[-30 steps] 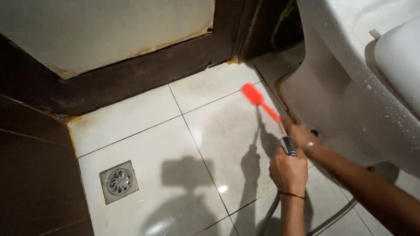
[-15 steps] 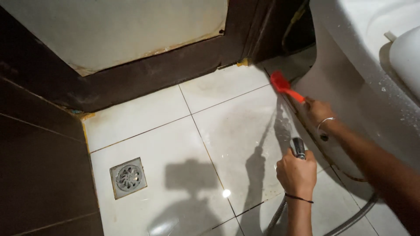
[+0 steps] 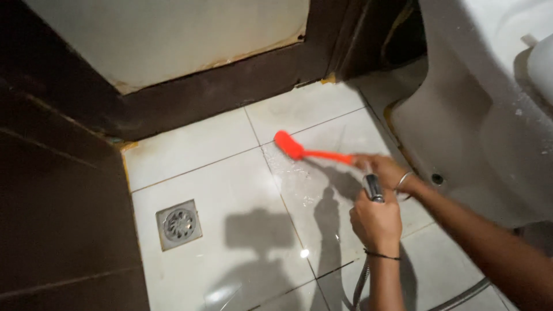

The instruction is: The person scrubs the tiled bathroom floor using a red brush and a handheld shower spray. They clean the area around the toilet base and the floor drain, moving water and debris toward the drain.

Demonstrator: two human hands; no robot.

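Floor tiles (image 3: 196,173), pale glossy squares with dark grout lines, head view, the single view on record.

Item, right hand (image 3: 387,171): fingers wrapped tight round the handle end of a red-orange scrub brush (image 3: 305,151); a bangle sits at the wrist. The brush head lies well out beyond the fingertips, toward the door, bristles down on a tile beside a grout line.

Item, left hand (image 3: 377,222): fingers curled in a full fist round a metal hand sprayer (image 3: 373,188), nozzle rising just above the knuckles and aimed toward the brush. Its hose (image 3: 360,282) trails down past the wrist, which carries a thin dark band.

Item, wet patch (image 3: 299,184): droplets and film on the tile between the sprayer nozzle and the brush head; judged to be the stretch under scrubbing now.

Item, floor drain (image 3: 179,224): square metal grate, well off to the far side of both hands, no pooling visible around it.

Item, toilet base (image 3: 461,126): just behind the right wrist, speckled with drops.

Item, door threshold (image 3: 219,95): dark, stained along its lower edge, past the brush head.

Progress, as judged: one tile wetted and being worked; the tiles toward the drain look drier and seemingly not yet scrubbed. Cleanliness cannot be told at this sharpness.
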